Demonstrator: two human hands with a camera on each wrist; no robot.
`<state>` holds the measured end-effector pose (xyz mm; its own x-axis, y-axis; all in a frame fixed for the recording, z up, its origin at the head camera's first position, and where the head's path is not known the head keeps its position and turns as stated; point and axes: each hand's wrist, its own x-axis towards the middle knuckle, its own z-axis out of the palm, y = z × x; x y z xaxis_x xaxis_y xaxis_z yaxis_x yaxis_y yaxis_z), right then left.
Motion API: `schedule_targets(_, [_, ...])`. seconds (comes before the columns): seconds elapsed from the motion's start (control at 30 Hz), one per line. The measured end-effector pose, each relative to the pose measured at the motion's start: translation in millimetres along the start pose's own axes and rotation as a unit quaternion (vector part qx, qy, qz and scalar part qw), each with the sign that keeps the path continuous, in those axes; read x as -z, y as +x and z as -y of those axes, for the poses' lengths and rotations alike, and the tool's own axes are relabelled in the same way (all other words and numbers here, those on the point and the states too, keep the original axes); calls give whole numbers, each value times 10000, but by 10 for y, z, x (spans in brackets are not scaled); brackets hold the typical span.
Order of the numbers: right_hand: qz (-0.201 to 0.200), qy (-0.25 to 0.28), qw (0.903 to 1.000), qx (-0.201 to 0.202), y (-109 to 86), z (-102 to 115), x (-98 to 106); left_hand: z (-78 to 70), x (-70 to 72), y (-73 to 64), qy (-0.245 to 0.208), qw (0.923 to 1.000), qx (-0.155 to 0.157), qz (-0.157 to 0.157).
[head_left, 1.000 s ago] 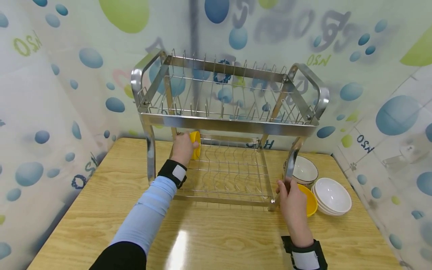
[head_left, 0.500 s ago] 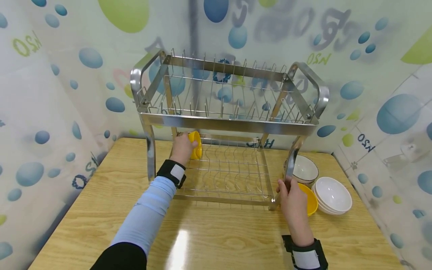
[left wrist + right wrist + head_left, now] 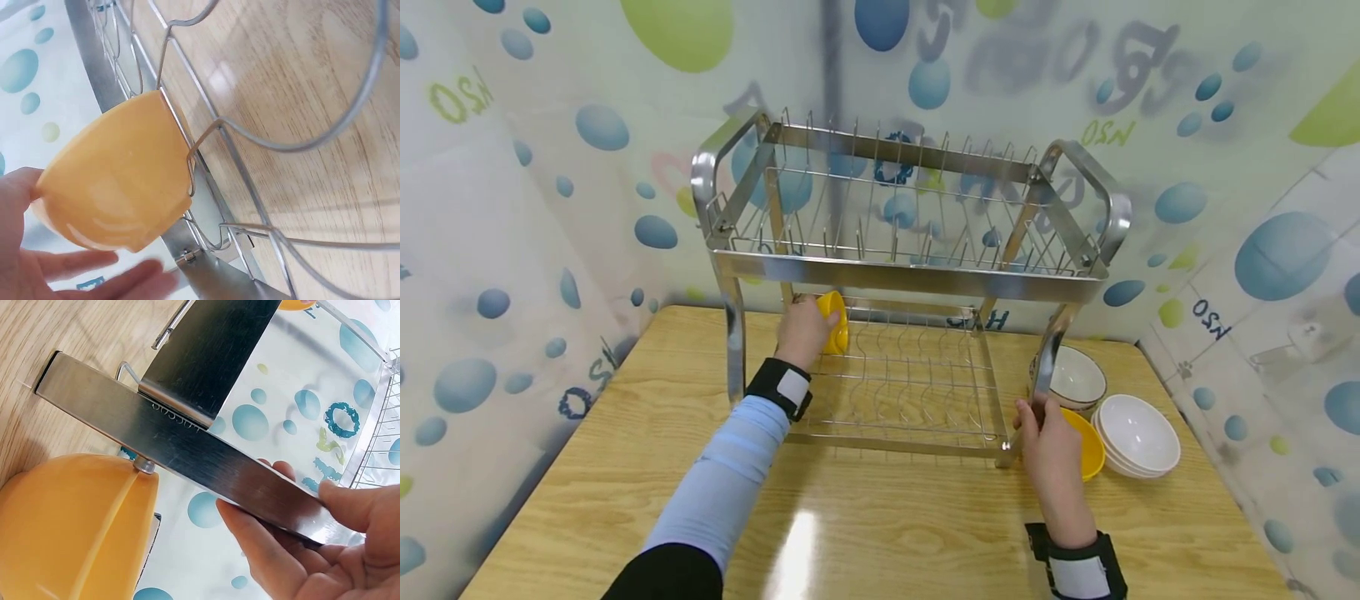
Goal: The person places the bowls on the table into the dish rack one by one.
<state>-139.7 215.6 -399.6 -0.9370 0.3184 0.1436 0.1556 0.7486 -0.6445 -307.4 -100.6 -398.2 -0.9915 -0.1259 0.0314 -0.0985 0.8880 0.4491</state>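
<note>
A two-tier metal dish rack (image 3: 910, 277) stands on the wooden table. On its lower tier, at the left, a yellow bowl (image 3: 119, 175) leans on edge against the wire dividers. My left hand (image 3: 802, 332) holds that bowl, thumb at its rim; in the left wrist view the other fingers (image 3: 125, 281) spread beside its underside, partly blurred. My right hand (image 3: 1051, 450) grips the rack's front right leg (image 3: 187, 447), thumb on one side and fingers on the other. Close beside that hand sits another yellow bowl (image 3: 75, 531), partly hidden by it in the head view.
Right of the rack stand a stack of white bowls (image 3: 1138, 433) and a dark-rimmed bowl (image 3: 1077, 379). The rack's upper tier (image 3: 887, 200) overhangs my left hand. A patterned curtain (image 3: 587, 183) hangs behind the table (image 3: 880, 525).
The yellow bowl on the lower tier has shifted and turned slightly, and my left hand has edged a little to the left. My right hand stays on the rack leg.
</note>
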Motion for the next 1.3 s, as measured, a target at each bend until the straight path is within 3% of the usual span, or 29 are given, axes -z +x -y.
schedule_targets(0.17, [1, 32, 10000, 21, -7, 2, -6, -5, -26, -30, 451, 9973, -312, -485])
schedule_targets(0.33, [12, 47, 10000, 22, -7, 9, -3, -48, 1, -81, 1105, 9827, -991, -1111])
schedule_targets(0.5, [42, 40, 10000, -5, -7, 25, -9, -87, 32, -170, 476, 9707, -1588, -1741])
schedule_targets(0.7, [7, 37, 10000, -16, -8, 27, -18, -125, 53, -328, 226, 9448, -2224, -2395])
schedule_targets(0.83, [-8, 38, 10000, -13, -7, 21, -24, -128, 57, -438, 225, 9375, -2443, -2469])
schedule_targets(1.13, [-4, 86, 10000, -5, -9, 17, -29, -93, 52, -689, 234, 9388, -2510, -2347])
schedule_targets(1.3, [-20, 93, 10000, 24, -13, 8, -28, -40, -10, -809, 207, 9268, -2760, -2540])
